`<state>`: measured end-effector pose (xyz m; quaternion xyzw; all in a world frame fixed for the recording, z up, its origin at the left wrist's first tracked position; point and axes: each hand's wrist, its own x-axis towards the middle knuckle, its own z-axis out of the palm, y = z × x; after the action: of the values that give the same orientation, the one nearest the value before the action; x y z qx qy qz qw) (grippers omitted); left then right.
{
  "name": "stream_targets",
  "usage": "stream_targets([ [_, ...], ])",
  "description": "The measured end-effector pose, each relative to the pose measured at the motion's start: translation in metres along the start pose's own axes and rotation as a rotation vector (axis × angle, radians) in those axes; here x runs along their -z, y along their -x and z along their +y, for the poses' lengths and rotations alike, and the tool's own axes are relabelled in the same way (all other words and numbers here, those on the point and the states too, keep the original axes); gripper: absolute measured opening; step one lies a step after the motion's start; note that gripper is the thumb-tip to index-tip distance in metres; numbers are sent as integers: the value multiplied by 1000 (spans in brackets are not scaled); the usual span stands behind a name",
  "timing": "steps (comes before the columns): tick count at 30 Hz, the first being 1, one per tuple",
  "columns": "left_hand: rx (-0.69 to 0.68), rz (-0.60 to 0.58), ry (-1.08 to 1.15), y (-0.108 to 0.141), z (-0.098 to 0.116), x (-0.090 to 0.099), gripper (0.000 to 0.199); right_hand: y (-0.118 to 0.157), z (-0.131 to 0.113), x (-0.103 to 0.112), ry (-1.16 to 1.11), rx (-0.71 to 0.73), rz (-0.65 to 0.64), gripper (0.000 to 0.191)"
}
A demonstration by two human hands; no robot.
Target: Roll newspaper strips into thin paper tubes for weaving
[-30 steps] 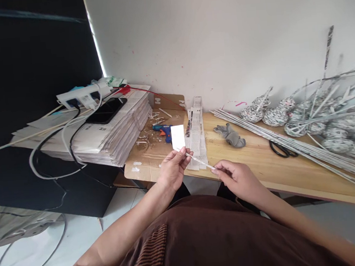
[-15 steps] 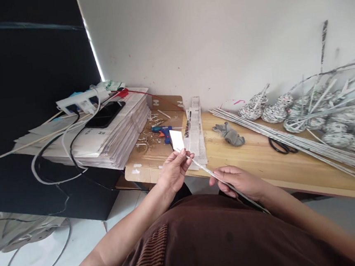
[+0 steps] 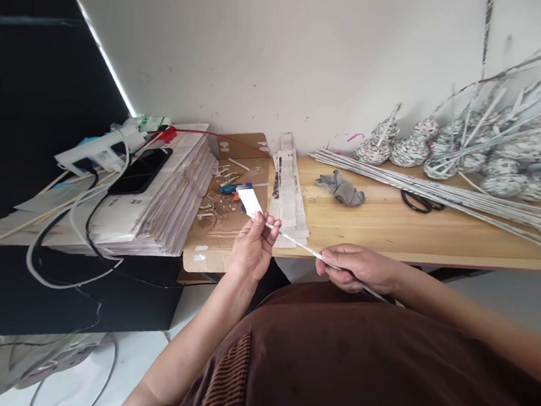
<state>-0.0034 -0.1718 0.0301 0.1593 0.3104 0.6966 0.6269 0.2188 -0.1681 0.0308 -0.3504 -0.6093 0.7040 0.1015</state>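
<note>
My left hand point(image 3: 254, 245) pinches a paper strip where its flat white end point(image 3: 250, 201) meets a thin rolled paper tube point(image 3: 300, 245). Farther along the same tube, my right hand point(image 3: 352, 266) is closed round it, and the tube's tail passes under that hand towards my brown shirt. Just beyond the white end lies a blue glue gun point(image 3: 237, 188), partly covered by the paper. Cut newspaper strips point(image 3: 288, 189) lie in a stack on the table past my left fingers.
A grey glove point(image 3: 340, 188), black-handled scissors point(image 3: 415, 200) and long paper rods point(image 3: 391, 176) lie on the wooden table point(image 3: 349, 234). Woven paper gourd shapes point(image 3: 408, 147) stand at the right. At left, a tall paper stack point(image 3: 167, 218) carries a phone point(image 3: 141, 171) and power strip point(image 3: 100, 151).
My view has shifted a little, so the table items sit farther left and higher. My left hand keeps the strip's end, while my right hand still grips the tube.
</note>
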Motion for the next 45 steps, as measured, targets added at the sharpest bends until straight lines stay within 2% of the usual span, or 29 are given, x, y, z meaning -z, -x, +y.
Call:
stream_targets([
  [1,1,-2,-5,0,1,0,13,0,1,1,-41,-23,-42,43],
  [3,-5,12,-17,1,2,1,13,0,1,1,58,-16,-9,44],
  [7,-39,70,-16,0,4,2,13,6,-1,0,652,212,320,35],
  [9,-42,87,-9,-1,4,1,13,9,-3,-1,774,256,396,35],
  [10,-37,91,-7,-1,4,1,13,10,-4,0,733,219,358,39],
  [13,-15,94,2,-3,3,2,13,12,-5,3,435,38,78,52],
  [14,-15,96,5,-3,4,2,14,13,-5,5,391,7,28,53],
  [15,-24,102,8,-4,5,3,15,15,-4,6,409,9,35,52],
  [16,-38,114,8,-5,6,4,16,16,-2,7,480,41,94,48],
  [19,-89,168,7,-8,14,7,18,26,6,11,777,189,376,36],
  [21,-107,192,13,-9,19,7,20,37,10,15,846,208,478,35],
  [22,-106,191,15,-8,20,7,20,42,12,18,807,173,472,38],
  [23,-99,186,16,-8,21,7,21,48,13,21,714,111,410,42],
  [26,-65,162,14,-6,21,5,23,64,14,29,316,-134,92,55],
  [27,-61,157,16,-6,20,5,22,68,14,31,234,-194,30,57],
  [29,-70,160,19,-6,20,6,21,76,14,33,258,-221,57,55],
  [32,-90,183,10,-7,21,7,21,84,15,32,560,-94,299,45],
  [33,-90,185,6,-7,21,7,21,86,16,31,605,-69,329,44],
  [35,-78,176,1,-5,22,6,23,89,19,30,497,-138,229,46],
  [38,-55,152,-12,-3,22,3,21,90,25,33,114,-341,-15,47],
  [40,-50,153,-23,-1,21,2,20,88,27,36,27,-385,-66,50],
  [42,-52,175,-18,-2,20,3,19,83,23,36,165,-311,-20,53],
  [45,-65,208,9,-4,20,6,18,74,13,28,609,-84,240,45],
])
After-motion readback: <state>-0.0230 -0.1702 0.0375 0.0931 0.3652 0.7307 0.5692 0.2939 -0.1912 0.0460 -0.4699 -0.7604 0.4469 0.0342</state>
